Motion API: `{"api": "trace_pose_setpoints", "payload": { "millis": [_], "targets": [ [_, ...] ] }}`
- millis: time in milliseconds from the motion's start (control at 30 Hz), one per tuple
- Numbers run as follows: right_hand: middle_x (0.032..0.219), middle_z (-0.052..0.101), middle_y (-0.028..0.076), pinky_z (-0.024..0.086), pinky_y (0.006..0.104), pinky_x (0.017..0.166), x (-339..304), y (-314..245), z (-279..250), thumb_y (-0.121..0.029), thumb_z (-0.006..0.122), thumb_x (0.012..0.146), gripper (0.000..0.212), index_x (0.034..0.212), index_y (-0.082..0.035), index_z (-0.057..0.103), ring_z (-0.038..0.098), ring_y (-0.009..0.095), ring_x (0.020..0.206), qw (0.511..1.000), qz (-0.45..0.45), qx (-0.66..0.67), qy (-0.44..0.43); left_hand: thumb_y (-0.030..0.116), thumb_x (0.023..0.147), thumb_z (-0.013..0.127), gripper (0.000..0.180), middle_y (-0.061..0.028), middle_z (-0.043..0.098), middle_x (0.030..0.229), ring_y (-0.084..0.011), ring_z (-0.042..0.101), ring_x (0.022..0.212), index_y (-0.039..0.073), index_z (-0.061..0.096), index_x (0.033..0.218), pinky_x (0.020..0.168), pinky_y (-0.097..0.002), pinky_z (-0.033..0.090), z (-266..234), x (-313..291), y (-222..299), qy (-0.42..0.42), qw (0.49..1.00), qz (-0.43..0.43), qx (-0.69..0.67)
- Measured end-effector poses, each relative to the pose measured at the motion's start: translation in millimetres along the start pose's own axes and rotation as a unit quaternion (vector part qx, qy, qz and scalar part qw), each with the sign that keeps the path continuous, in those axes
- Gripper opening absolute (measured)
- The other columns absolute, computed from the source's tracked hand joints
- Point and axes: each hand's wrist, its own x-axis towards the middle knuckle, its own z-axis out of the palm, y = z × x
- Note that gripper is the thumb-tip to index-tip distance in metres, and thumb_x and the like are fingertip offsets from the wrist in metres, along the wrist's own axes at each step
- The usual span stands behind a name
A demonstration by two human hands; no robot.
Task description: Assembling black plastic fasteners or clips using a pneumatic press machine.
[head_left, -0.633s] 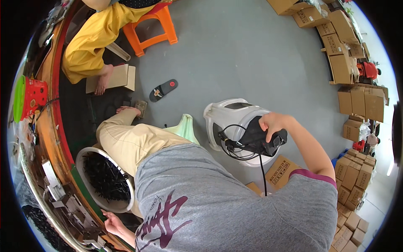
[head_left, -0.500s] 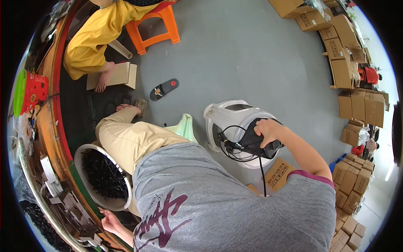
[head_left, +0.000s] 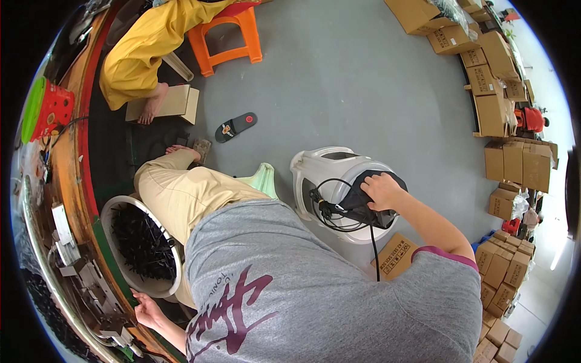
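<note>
Right hand (head_left: 386, 192) on black bag (head_left: 357, 196), grip unclear | left hand (head_left: 149, 310) unclenched | white stool (head_left: 339, 172), 1 slipper (head_left: 236, 127) (dark) | grey floor (head_left: 339, 85), cartons (head_left: 513, 160)

Can see an orange plastic stool (head_left: 227, 57) at the top, with a person's yellow trousers (head_left: 142, 48) just beside it and a bare foot (head_left: 154, 105) resting on a cardboard box (head_left: 175, 101). Below, find a dark slipper (head_left: 237, 127) lying on the grey floor (head_left: 339, 78), then a pale green plastic piece (head_left: 262, 179), mostly hidden. Notice stacked brown cartons (head_left: 501, 266) along the right, and, at far left, a red bucket (head_left: 55, 112) with a green top
</note>
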Motion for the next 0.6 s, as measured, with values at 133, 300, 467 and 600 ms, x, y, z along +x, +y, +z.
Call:
{"api": "trace_pose_setpoints", "payload": {
  "millis": [133, 300, 467, 600],
  "targets": [
    [0.100, 0.059, 0.008, 0.046, 0.0387, 0.076, 5.0, -19.6, 5.0, -0.037, 0.076, 0.069, 0.048, 0.104, -0.008, 0.060, 0.060, 0.026, 0.092, 0.995, 0.021, -0.049, 0.078, -0.025, 0.056, 0.035, 0.091, -0.0223, 0.034, 0.150, -0.0361, 0.037, 0.138, -0.005, 0.029, 0.145, 0.094, -0.0417, 0.048, -8.8, 4.8, 2.6, -0.010, 1.000, -0.011, -0.025],
    [0.100, 0.060, 0.015, 0.046, 0.0389, 0.074, 6.1, -26.8, 27.9, -0.021, 0.063, 0.077, 0.039, 0.111, -0.002, 0.057, 0.062, 0.028, 0.088, 0.991, -0.031, -0.057, 0.116, -0.025, 0.055, 0.035, 0.095, -0.0225, 0.032, 0.151, -0.0361, 0.034, 0.140, -0.003, 0.026, 0.147, 0.096, -0.0431, 0.047, 1.4, -4.0, -3.9, 0.000, 0.999, -0.002, -0.033],
    [0.114, 0.061, 0.021, 0.048, 0.0412, 0.079, 1.0, -25.5, 52.0, -0.022, 0.065, 0.077, 0.047, 0.115, 0.003, 0.055, 0.064, 0.030, 0.098, 0.985, 0.020, -0.139, 0.104, -0.025, 0.055, 0.035, 0.094, -0.0216, 0.032, 0.152, -0.0355, 0.033, 0.141, -0.003, 0.027, 0.146, 0.095, -0.0423, 0.047, -1.8, -2.8, -3.8, -0.028, 0.999, -0.005, -0.027],
    [0.123, 0.057, 0.021, 0.048, 0.0472, 0.084, -6.8, -17.9, 21.2, -0.025, 0.070, 0.076, 0.056, 0.121, 0.003, 0.052, 0.060, 0.031, 0.108, 0.993, 0.083, -0.072, 0.034, -0.026, 0.056, 0.035, 0.093, -0.0210, 0.031, 0.153, -0.0353, 0.032, 0.142, -0.003, 0.028, 0.146, 0.094, -0.0416, 0.047, -13.7, 4.7, 1.5, -0.036, 0.999, -0.005, -0.036]
  ]
}}
